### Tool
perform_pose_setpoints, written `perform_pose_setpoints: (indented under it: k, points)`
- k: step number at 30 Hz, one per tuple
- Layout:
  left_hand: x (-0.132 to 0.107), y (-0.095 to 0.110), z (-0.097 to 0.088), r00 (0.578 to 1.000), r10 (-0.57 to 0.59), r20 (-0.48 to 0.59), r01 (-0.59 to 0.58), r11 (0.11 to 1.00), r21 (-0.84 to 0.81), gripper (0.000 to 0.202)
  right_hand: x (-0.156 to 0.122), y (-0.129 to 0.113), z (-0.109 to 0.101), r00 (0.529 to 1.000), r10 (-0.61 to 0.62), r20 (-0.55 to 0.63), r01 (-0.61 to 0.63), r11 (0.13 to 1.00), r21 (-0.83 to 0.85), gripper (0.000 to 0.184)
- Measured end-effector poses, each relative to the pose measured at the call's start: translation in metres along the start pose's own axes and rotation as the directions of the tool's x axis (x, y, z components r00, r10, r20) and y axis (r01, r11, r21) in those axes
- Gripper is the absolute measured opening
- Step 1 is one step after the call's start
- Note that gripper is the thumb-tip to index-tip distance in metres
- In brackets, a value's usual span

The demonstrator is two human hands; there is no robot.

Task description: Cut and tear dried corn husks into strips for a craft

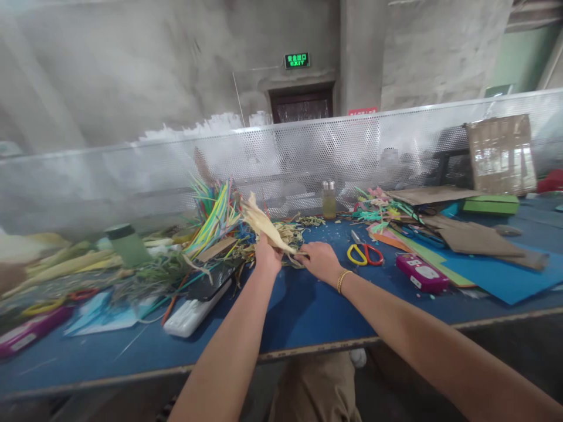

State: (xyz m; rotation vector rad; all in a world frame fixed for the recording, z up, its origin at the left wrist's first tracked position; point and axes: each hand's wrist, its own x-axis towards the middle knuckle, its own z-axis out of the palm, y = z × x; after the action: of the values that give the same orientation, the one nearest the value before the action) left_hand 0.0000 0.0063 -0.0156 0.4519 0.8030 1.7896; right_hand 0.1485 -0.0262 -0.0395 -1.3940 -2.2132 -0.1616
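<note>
A pale yellow corn husk (264, 224) is held above the blue table, tilted with its broad end up and to the left. My left hand (267, 255) is closed round its middle. At its narrow lower end my right hand (320, 259), with a gold bracelet at the wrist, pinches the tip with closed fingers. Behind the hands lies a heap of dry husk scraps (291, 233). To the right of my right hand rest scissors (365, 253) with one yellow and one red handle.
Left are a bundle of coloured straw-like strips (215, 211), a black phone (212, 282), a white case (193, 316) and a green-lidded bottle (127, 246). A glass jar (328, 200) stands behind. Right are a magenta box (421, 273), blue paper (505, 275) and cardboard (479, 239). A perforated metal screen (308, 158) borders the back.
</note>
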Motion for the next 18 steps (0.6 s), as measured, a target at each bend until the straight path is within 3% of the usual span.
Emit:
perform_pose_setpoints:
  k: [4,9,15,18]
  points:
    - [-0.005,0.009,0.0,0.997,-0.043,0.065,0.049,0.995,-0.089,0.05,-0.001,-0.002,-0.003,0.998,0.015,0.064,-0.011,0.998,-0.06,0.038]
    - [-0.003,0.012,0.001,0.99,-0.038,0.136,0.063,0.98,-0.188,0.017,-0.004,-0.006,-0.007,0.997,0.013,0.073,-0.008,0.997,-0.071,0.044]
    - [0.0,0.015,-0.009,0.958,-0.151,0.244,0.224,0.926,-0.304,0.027,-0.007,-0.012,-0.007,0.995,-0.005,0.095,0.013,0.997,-0.081,0.051]
    - [0.0,0.019,-0.014,0.954,-0.194,0.23,0.261,0.915,-0.307,0.029,-0.007,-0.016,-0.007,0.993,-0.026,0.115,0.036,0.995,-0.09,0.052]
